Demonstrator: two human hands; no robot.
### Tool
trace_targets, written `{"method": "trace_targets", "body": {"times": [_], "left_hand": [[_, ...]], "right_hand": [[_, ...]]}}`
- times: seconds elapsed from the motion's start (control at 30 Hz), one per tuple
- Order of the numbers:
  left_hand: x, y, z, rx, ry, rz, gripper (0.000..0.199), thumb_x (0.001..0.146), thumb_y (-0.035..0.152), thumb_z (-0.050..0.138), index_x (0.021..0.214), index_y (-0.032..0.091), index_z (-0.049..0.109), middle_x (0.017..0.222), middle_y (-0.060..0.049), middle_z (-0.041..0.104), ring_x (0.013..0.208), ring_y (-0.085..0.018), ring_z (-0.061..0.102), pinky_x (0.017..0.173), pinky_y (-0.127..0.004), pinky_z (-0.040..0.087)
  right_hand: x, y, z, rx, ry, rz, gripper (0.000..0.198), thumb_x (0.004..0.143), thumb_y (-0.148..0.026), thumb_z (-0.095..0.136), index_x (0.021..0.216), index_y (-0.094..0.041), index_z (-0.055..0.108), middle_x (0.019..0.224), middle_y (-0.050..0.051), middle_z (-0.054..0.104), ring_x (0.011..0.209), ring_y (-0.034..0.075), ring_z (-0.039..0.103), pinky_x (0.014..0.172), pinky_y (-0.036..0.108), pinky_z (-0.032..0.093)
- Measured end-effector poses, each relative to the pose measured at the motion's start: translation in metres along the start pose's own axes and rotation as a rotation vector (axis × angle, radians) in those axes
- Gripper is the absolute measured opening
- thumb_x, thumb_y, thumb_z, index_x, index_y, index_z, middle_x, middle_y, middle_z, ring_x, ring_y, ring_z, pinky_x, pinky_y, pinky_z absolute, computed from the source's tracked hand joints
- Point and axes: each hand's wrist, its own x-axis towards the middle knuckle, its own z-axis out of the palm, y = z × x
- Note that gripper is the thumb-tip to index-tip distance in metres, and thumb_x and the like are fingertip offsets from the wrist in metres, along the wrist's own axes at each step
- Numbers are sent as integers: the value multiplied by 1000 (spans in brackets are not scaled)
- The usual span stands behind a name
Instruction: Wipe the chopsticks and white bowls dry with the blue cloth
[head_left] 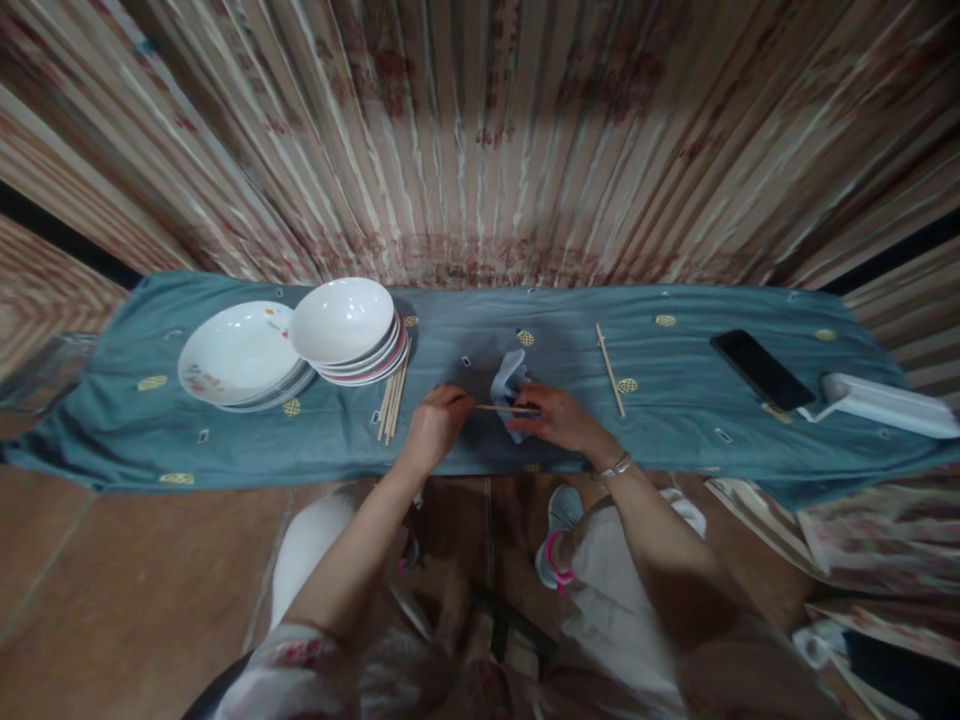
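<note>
My left hand (pixel 437 425) is closed around one end of a chopstick (pixel 493 408), which lies level between my two hands. The other end runs into my right hand (pixel 555 415), whose fingers are closed on a pale blue-grey cloth (pixel 510 378) and the chopstick. Part of the cloth sticks up beyond the fingers and part hangs below. Several loose chopsticks (pixel 391 405) lie in a bunch left of my left hand. To the right of my right hand, more chopstick wood (pixel 611 372) lies on the table; I cannot tell whether it is one stick or two.
Stacked white bowls (pixel 341 320) and stacked plates (pixel 232 350) stand on the left of the green-blue tablecloth (pixel 450 310). A black phone (pixel 761 370) and a white device (pixel 892 402) lie at the right. A pleated curtain (pixel 480 150) hangs behind the table.
</note>
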Motion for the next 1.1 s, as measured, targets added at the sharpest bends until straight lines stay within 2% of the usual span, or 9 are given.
{"method": "trace_targets", "body": {"times": [0.1,0.2,0.37,0.47,0.57,0.7,0.87,1.0,1.1], "left_hand": [[6,-1,1,-25,39,-6,20,89,17,52,94,18,71,97,-10,69,94,-22,61,86,-36,48],[12,0,4,-101,159,-37,30,85,15,55,113,19,65,120,-13,63,115,-26,56,99,-43,43],[19,10,21,-473,378,-256,78,76,20,67,146,21,31,158,-16,21,143,-31,25,113,-48,30],[21,24,37,-995,250,-429,76,74,32,71,142,25,37,150,-15,37,125,-30,51,99,-44,45],[25,37,50,-1325,98,-484,61,69,38,75,124,22,56,118,-9,65,96,-22,64,84,-38,51],[32,45,55,-1353,116,-535,32,63,35,76,89,17,70,78,-1,70,80,-19,63,81,-34,49],[36,43,48,-1399,204,-586,28,61,29,75,87,19,72,82,-1,73,83,-19,65,86,-34,47],[33,41,45,-1436,197,-593,30,61,30,76,88,18,73,81,-1,74,81,-20,66,86,-36,48],[30,38,45,-1414,202,-614,30,60,30,76,88,18,73,80,-1,73,80,-19,65,86,-36,48]], "right_hand": [[-1,1,2,-60,9,-79,22,86,-31,59,67,-19,60,83,5,61,73,16,54,68,28,37],[-3,2,1,-45,51,-53,28,90,-33,51,65,-20,56,72,2,57,65,16,51,63,28,34],[-7,4,-6,134,193,75,37,90,-47,46,72,-20,63,71,1,62,67,16,56,65,27,38],[-8,5,-3,228,212,121,44,88,-56,46,71,-18,62,66,0,61,65,15,55,63,26,38],[-6,4,7,341,175,143,48,86,-60,45,69,-18,62,63,-1,59,61,13,53,59,24,39],[-6,6,5,338,245,212,46,87,-57,44,83,-18,67,57,-3,57,52,11,48,53,24,36],[-18,34,-41,73,625,315,37,86,-46,47,71,-18,66,68,3,66,58,14,51,58,26,36],[-34,60,-72,-256,705,524,32,88,-34,44,69,-18,64,68,5,68,61,16,56,62,27,36],[-43,72,-78,-429,672,615,27,90,-25,41,85,-16,67,78,9,72,68,18,59,64,28,36]]}}
